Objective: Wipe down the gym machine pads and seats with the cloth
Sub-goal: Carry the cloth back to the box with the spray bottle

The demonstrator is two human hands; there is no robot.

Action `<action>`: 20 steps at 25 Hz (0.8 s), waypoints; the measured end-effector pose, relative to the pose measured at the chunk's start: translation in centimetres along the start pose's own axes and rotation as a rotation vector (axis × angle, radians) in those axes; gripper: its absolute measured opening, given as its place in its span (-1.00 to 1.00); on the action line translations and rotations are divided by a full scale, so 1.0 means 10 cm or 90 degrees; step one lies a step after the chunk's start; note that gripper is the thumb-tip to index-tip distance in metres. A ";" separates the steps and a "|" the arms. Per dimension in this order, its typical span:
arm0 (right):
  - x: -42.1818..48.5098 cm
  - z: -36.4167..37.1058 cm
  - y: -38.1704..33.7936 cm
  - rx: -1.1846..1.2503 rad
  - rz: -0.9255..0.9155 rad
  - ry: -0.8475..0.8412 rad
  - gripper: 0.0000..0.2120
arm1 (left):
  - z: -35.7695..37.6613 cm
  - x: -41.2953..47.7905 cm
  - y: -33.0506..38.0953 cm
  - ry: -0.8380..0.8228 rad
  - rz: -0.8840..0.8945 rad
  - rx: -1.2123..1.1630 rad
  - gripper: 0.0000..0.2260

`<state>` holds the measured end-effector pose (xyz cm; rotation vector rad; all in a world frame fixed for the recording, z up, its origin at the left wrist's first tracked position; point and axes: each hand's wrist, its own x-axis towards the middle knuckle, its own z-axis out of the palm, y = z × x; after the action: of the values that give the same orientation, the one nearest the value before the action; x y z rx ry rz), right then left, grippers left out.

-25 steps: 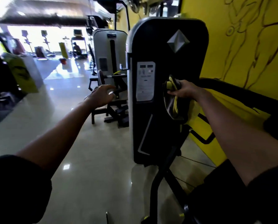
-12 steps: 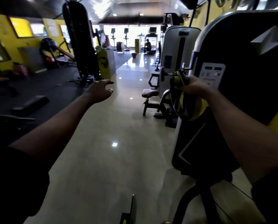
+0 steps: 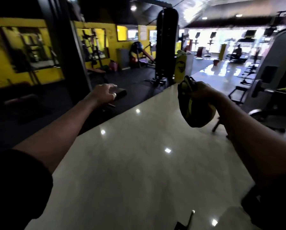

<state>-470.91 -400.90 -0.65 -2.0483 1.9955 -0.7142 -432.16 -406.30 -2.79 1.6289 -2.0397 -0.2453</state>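
Glossy floor (image 3: 139, 163) ahead; right hand (image 3: 203, 92) grips cloth (image 3: 195, 112); left hand (image 3: 104, 93) loose.

The pale glossy floor (image 3: 139, 163) runs open through the centre and lower frame. On the left, a black upright post (image 3: 67, 55) and a low black block (image 3: 120, 93) stand on the dark mat (image 3: 135, 78). A tall black machine column (image 3: 167, 44) blocks upper centre, a yellow stand (image 3: 180, 68) just beside it. A grey machine (image 3: 278, 63) with a jutting bar (image 3: 275, 92) closes the right edge.
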 end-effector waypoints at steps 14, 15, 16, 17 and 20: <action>1.12 2.11 -3.45 0.094 -0.352 -0.179 -0.52 | -2.07 -1.75 -2.55 0.186 -0.338 0.152 -0.57; 1.15 2.23 -3.69 0.104 -0.378 -0.195 -0.51 | -2.18 -1.90 -2.67 0.196 -0.361 0.164 -0.56; 1.18 2.34 -3.92 0.113 -0.401 -0.212 -0.51 | -2.30 -2.03 -2.80 0.207 -0.383 0.177 -0.56; 1.23 2.44 -4.11 0.128 -0.417 -0.233 -0.51 | -2.40 -2.15 -2.89 0.218 -0.406 0.189 -0.57; 1.29 2.71 -4.70 0.169 -0.470 -0.281 -0.51 | -2.67 -2.53 -3.08 0.259 -0.480 0.221 -0.59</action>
<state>-416.98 -415.29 0.13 -2.4780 0.8461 -0.5239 -388.86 -385.80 -0.76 2.3812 -1.1444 0.1896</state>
